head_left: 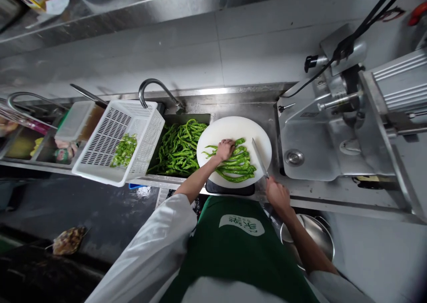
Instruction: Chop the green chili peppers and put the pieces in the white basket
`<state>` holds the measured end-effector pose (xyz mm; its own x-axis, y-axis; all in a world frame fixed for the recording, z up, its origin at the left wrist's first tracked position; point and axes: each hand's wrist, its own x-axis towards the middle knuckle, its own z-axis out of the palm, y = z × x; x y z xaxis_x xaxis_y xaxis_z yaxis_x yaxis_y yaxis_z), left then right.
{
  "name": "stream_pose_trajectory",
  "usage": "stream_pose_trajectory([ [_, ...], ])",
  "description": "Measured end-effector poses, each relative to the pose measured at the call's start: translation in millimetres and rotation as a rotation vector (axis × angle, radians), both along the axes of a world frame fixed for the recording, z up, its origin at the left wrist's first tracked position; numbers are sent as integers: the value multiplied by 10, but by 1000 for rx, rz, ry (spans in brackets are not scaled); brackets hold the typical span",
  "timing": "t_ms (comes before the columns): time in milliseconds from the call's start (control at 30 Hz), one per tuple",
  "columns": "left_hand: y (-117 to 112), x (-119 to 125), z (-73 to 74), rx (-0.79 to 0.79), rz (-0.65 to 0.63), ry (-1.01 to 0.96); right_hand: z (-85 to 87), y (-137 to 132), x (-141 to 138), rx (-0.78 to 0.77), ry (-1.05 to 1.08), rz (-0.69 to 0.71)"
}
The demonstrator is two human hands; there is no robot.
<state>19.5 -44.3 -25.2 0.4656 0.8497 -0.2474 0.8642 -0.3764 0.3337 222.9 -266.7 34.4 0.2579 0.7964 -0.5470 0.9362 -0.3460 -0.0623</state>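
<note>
Stainless steel counter runs from side to side in front of me; closest of all is my green apron, with a white sleeve on my left arm; low by my right side, under the counter's edge, sits a metal bowl; my right hand is at the near edge of the counter, fist closed around the handle of a knife; the blade slants away from me over the right part of a round white cutting board, just beside the long green peppers. Those peppers lie in a bunch across the middle of the board; my left hand is on top of the bunch's left end, fingers curled down over it and holding it to the board. Just left of the board, the sink holds a heap of whole peppers; a white slotted basket rests tilted at the sink's left side, with a small pile of green pieces inside; beyond the sink a curved tap arches over; far to the right stands a metal slicing machine; behind everything is the grey tiled wall.
</note>
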Motion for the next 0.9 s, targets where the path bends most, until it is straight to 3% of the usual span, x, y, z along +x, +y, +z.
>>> stream_pose_trajectory([
  [67, -9, -4, -30, 8, -54, -20, 8, -3, -70, 1, 10, -2],
  [167, -181, -45, 12, 117, -23, -15, 30, 7, -183, 3, 54, 21],
  [300, -755, -136, 59, 269, -119, 22, 38, 52, -213, -6, 94, 17],
  [367, -1058, -169, 0, 270, -214, 70, 28, 81, -181, -26, 96, -6],
  [433, -1217, -179, -102, 245, -252, 127, 20, 108, -161, -31, 96, -14],
  [500, -1179, -177, -200, 228, -246, 161, 22, 130, -179, -18, 88, 1],
  [600, -886, -205, -252, 225, -267, 155, 36, 156, -257, -5, 84, 42],
  [767, -560, -196, -92, 169, -378, 98, -62, 154, -136, 62, 148, 5],
  [900, -593, 162, -94, 204, -110, 63, -358, 21, 269, 238, 348, -217],
])
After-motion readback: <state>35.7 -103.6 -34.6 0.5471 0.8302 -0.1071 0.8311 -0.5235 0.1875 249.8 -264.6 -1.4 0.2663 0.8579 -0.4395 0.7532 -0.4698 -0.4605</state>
